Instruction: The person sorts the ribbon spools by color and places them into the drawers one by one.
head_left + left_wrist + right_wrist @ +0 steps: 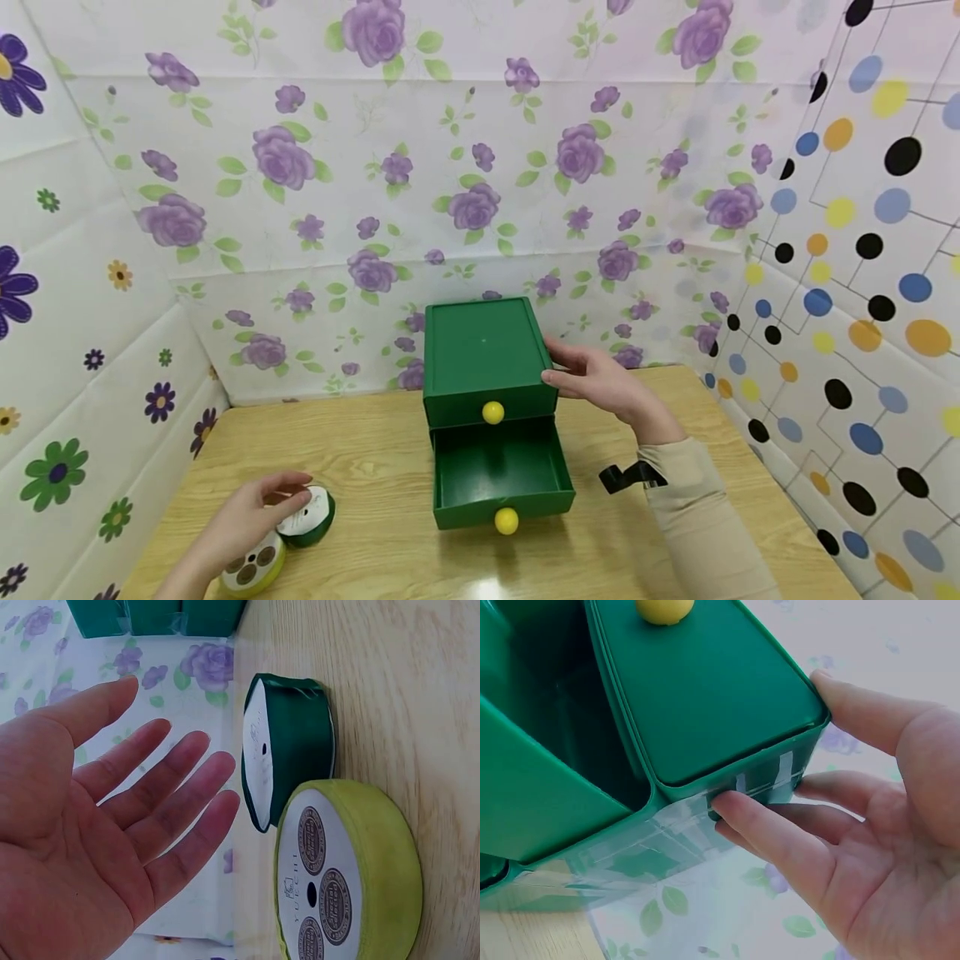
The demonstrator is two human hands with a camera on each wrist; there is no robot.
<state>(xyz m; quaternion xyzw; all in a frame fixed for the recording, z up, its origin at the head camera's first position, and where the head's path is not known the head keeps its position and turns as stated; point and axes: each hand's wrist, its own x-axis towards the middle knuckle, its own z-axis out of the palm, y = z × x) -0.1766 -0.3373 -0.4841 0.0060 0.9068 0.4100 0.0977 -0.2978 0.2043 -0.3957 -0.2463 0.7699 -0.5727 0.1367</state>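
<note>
A green plastic drawer cabinet (483,342) stands on the table, its top drawer closed with a yellow knob (492,412). Below that, a green drawer (502,467) is pulled out toward the viewer, with nothing visible inside. My right hand (600,383) touches the cabinet's right side; in the right wrist view the thumb is at the front corner and the extended fingers lie along the taped side wall (682,825). My left hand (251,512) hovers beside a dark green ribbon roll (300,742) and a yellow-green ribbon roll (390,877), its palm bare and fingers spread loosely.
The wooden table (375,467) carries the cabinet and both rolls. Behind it hangs a purple-flowered cloth wall (337,208). A dotted cloth (847,317) closes off the right side and a flower-print cloth (90,317) the left. A black strap piece (626,477) sticks out at the right wrist.
</note>
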